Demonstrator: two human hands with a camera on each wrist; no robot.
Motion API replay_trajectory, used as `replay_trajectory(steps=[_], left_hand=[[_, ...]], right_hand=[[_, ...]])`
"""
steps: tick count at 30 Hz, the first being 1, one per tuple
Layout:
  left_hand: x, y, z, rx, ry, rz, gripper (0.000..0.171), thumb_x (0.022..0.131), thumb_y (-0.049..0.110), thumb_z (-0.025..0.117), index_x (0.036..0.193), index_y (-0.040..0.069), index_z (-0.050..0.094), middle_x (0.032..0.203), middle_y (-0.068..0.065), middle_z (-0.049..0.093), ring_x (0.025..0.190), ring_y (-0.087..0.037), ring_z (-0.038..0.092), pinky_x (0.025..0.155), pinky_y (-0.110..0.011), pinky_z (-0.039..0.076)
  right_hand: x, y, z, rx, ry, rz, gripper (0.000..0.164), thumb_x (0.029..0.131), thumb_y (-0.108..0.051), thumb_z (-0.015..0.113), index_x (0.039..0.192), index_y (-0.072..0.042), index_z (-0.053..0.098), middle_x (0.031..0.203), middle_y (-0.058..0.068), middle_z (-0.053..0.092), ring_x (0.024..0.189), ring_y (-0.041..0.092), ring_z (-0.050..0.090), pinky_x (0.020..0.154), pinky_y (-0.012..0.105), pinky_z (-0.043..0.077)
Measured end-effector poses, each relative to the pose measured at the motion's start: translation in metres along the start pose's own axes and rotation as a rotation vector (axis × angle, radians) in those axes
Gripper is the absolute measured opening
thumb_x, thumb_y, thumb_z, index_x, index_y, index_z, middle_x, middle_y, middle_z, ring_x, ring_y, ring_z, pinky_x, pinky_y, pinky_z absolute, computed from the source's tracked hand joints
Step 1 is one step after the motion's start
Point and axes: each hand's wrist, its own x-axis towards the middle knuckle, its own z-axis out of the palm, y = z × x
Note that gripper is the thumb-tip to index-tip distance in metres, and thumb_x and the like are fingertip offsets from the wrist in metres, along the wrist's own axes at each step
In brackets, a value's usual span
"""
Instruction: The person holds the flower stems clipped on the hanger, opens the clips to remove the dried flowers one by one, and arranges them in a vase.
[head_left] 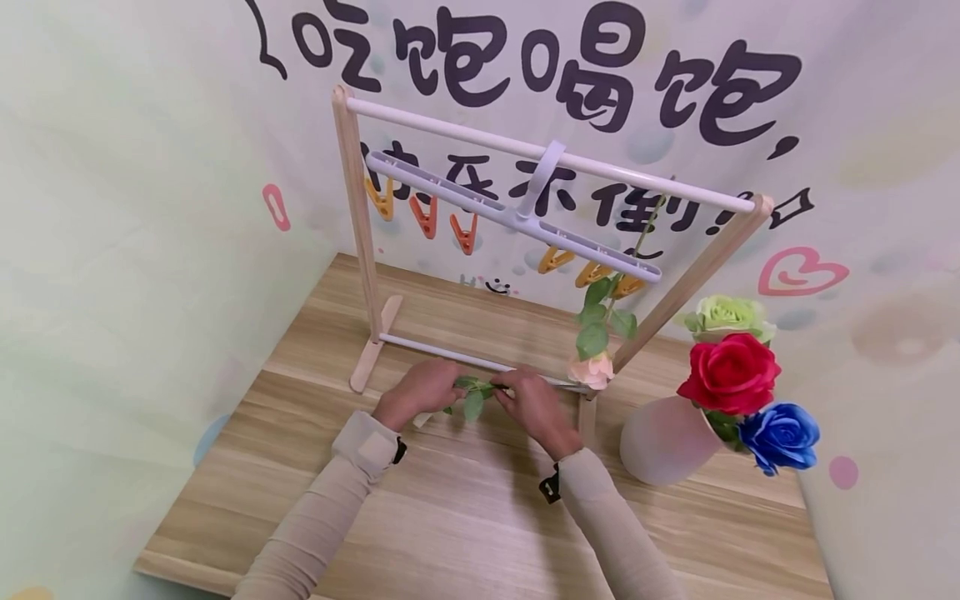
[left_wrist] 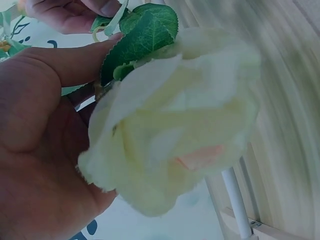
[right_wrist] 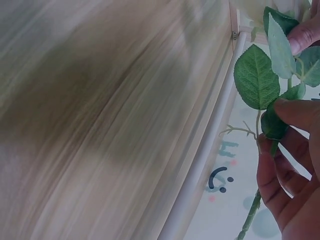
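A white artificial rose (left_wrist: 175,120) fills much of the left wrist view, its bloom beside the palm of my left hand (head_left: 427,390). That hand holds the flower's stem just below the bloom. My right hand (head_left: 534,407) pinches the green stem (right_wrist: 252,212) farther along, with thumb and fingers at a leaf (right_wrist: 274,122). Serrated green leaves (head_left: 474,404) spread between both hands. Over the table, in front of the rack's lower bar (head_left: 450,356), the rose is held sideways. Most of the bloom is hidden behind my left hand in the head view.
A wooden rack (head_left: 352,208) carries a lilac hanger (head_left: 480,204) with several orange and yellow clips (head_left: 423,218). A pink rose (head_left: 592,371) hangs head-down at its right end. Right of the rack, a white vase (head_left: 663,442) holds green, red (head_left: 731,373) and blue roses.
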Motion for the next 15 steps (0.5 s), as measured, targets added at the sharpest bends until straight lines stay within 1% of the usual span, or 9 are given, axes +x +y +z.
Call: replay_trajectory(steps=[6, 10, 15], left_hand=[[0.000, 0.001, 0.000, 0.032, 0.012, 0.013, 0.022, 0.092, 0.013, 0.067, 0.072, 0.014, 0.059, 0.067, 0.003, 0.052, 0.065, -0.014, 0.051, 0.058, -0.031, 0.044], [0.001, 0.001, 0.000, 0.030, 0.007, 0.018, 0.023, 0.093, 0.014, 0.067, 0.071, 0.017, 0.058, 0.067, 0.004, 0.053, 0.064, -0.013, 0.052, 0.058, -0.030, 0.044], [0.002, 0.001, 0.001, 0.020, 0.001, 0.027, 0.022, 0.093, 0.017, 0.068, 0.073, 0.018, 0.059, 0.069, 0.005, 0.054, 0.065, -0.012, 0.052, 0.060, -0.030, 0.044]], right_hand=[[-0.003, -0.004, -0.001, -0.014, 0.021, -0.006, 0.010, 0.087, -0.017, 0.077, 0.097, -0.020, 0.077, 0.092, -0.004, 0.075, 0.079, 0.014, 0.066, 0.064, 0.034, 0.052], [-0.007, -0.005, 0.000, -0.035, 0.025, -0.023, 0.009, 0.086, -0.017, 0.077, 0.094, -0.020, 0.076, 0.090, -0.004, 0.074, 0.077, 0.010, 0.066, 0.064, 0.031, 0.052], [-0.011, -0.004, -0.001, -0.022, 0.016, -0.020, 0.007, 0.086, -0.016, 0.076, 0.093, -0.018, 0.076, 0.090, -0.004, 0.074, 0.077, 0.010, 0.067, 0.065, 0.030, 0.053]])
